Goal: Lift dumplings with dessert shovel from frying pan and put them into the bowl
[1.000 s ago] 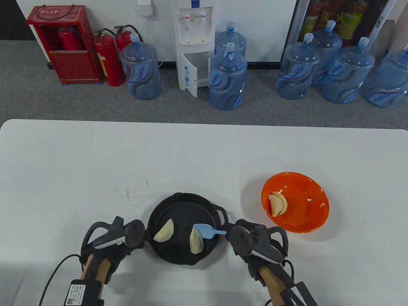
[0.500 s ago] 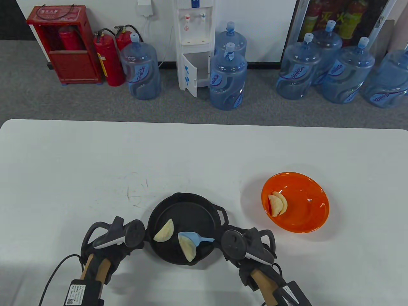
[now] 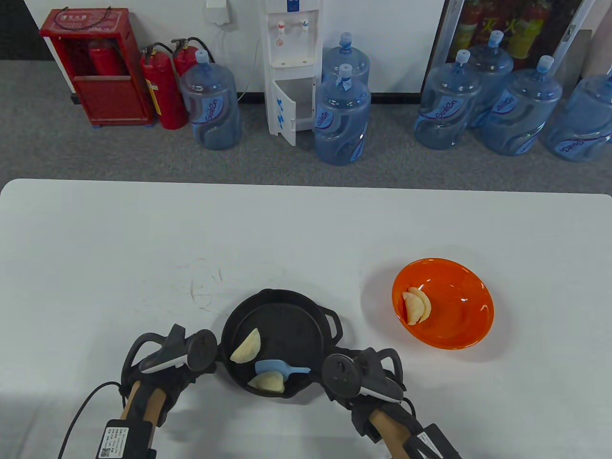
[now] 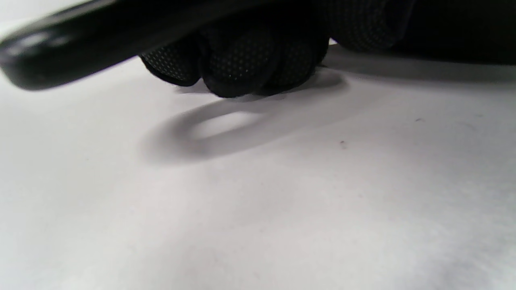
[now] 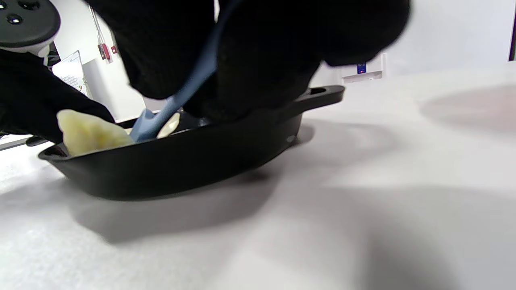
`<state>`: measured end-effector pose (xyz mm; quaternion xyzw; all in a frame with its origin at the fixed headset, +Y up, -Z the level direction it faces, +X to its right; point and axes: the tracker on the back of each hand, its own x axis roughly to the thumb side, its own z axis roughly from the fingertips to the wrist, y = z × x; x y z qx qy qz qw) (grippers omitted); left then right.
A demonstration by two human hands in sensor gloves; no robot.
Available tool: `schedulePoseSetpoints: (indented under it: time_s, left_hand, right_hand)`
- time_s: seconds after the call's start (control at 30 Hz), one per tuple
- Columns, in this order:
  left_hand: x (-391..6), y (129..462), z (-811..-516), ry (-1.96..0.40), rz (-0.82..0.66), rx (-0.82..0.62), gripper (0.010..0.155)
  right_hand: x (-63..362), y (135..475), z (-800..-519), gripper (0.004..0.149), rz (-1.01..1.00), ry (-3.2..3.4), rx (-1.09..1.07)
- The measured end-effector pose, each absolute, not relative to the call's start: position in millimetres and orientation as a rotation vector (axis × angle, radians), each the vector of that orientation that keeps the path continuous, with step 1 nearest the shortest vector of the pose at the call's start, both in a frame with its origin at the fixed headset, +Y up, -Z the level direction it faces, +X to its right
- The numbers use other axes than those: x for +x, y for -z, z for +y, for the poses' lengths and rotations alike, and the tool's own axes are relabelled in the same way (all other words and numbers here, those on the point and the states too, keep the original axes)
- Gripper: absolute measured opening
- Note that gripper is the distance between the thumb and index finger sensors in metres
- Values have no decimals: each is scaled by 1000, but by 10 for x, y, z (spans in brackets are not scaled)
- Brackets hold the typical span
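A black frying pan (image 3: 287,315) sits near the table's front edge. My left hand (image 3: 191,356) grips its left handle (image 4: 72,44), with the gloved fingers (image 4: 242,60) curled under it. My right hand (image 3: 337,370) holds the blue dessert shovel (image 3: 272,367) by its handle. The shovel's blade lies against one dumpling (image 3: 267,381) at the pan's near rim, and that dumpling (image 5: 86,135) rises above the rim in the right wrist view. A second dumpling (image 3: 246,346) lies at the pan's left. The orange bowl (image 3: 459,325) to the right holds two dumplings (image 3: 416,306).
The white table (image 3: 306,229) stretches far behind the pan and bowl. The pan's right handle (image 3: 334,322) points toward the bowl. Cables trail from both wrists at the table's front edge. Water bottles and fire extinguishers stand on the floor beyond.
My right hand moved left and nearer the front edge, and the shovel pushed the right dumpling to the pan's near rim, turning it sideways. The left hand and the pan stayed put.
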<state>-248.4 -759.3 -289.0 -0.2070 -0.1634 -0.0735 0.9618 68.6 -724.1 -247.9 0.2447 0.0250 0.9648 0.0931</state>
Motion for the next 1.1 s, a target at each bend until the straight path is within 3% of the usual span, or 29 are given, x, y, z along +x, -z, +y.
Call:
schedulePoseSetpoints:
  time_s: [1.1]
  left_hand:
    - [-2485, 2889, -7591, 144, -335, -424, 52]
  right_hand:
    - [839, 2626, -7297, 40, 341, -2617, 649]
